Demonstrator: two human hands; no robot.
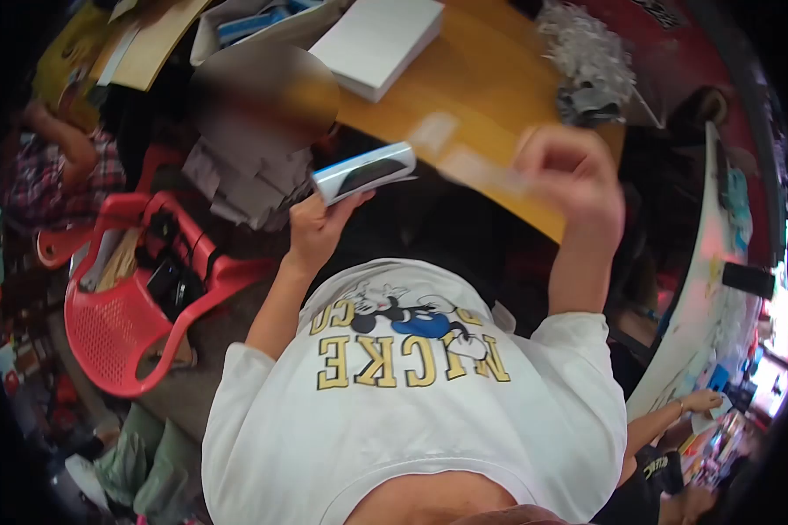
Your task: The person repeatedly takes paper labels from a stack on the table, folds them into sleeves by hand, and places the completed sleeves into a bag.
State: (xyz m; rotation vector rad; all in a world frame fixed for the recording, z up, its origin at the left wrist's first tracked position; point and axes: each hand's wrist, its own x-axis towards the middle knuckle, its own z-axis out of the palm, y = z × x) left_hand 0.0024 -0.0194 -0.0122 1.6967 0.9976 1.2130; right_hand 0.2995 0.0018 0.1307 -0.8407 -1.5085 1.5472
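My left hand (317, 229) grips a flat silver-white box (365, 173) with a blue edge and a dark printed patch, held tilted in front of my chest. My right hand (573, 175) is raised over the table's near edge, blurred by motion, with its fingers closed in a pinch. From those fingers a translucent pale strip (481, 170) stretches toward the box, smeared by motion. A second small pale piece (433, 131) shows near the box's top; whether it belongs to the strip I cannot tell.
On the wooden table (490, 70) lie a thick stack of white sheets (378, 44), a bin with blue items (263, 24) and a heap of shredded-looking white material (587, 57). A red plastic chair (118, 328) holds dark items. Other people are at left and lower right.
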